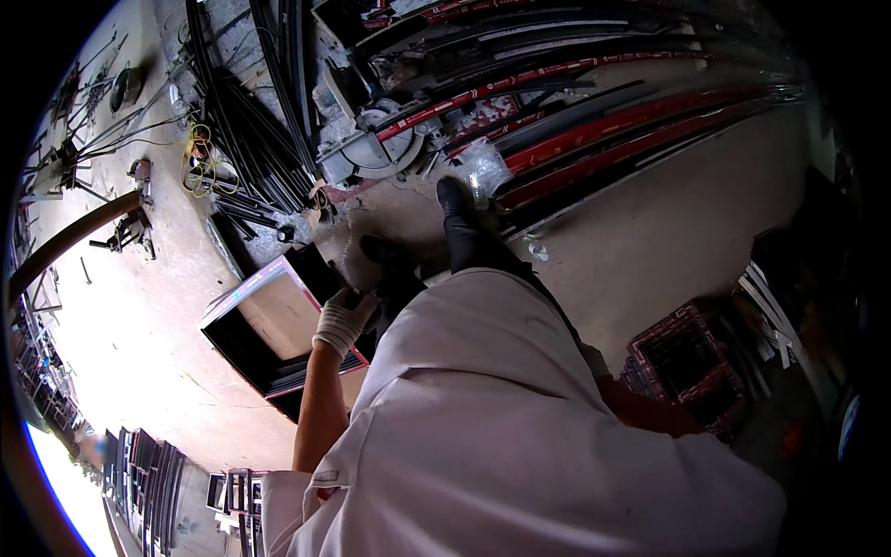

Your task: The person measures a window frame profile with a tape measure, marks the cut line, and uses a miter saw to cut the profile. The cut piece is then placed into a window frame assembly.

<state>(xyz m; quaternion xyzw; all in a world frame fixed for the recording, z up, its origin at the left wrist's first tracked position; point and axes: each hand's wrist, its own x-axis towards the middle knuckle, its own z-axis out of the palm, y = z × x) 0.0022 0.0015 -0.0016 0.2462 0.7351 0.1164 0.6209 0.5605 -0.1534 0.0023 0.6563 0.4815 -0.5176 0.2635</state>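
Note:
My left hand (pixel 342 322), in a white knitted glove, is closed beside the near right edge of a black rectangular frame (pixel 243 356). A small dark thing shows at its fingertips, and I cannot make out what it is. The frame lies on the floor to my left and has a red-and-white strip along one side. My right hand (pixel 595 361) hangs at my right side, mostly hidden by my light shirt. Only a bit of its pale glove shows, so its fingers cannot be seen. Nearest to it is a stack of dark red patterned frames (pixel 682 353).
A grey circular machine base (pixel 376 153) stands on the floor ahead, with long black and red bars (pixel 594 153) beyond and to its right. Black profiles (pixel 260 130) lie in a heap ahead left. Crumpled clear plastic (pixel 483 169) sits by my foot. A yellow cord (pixel 198 162) lies coiled farther left.

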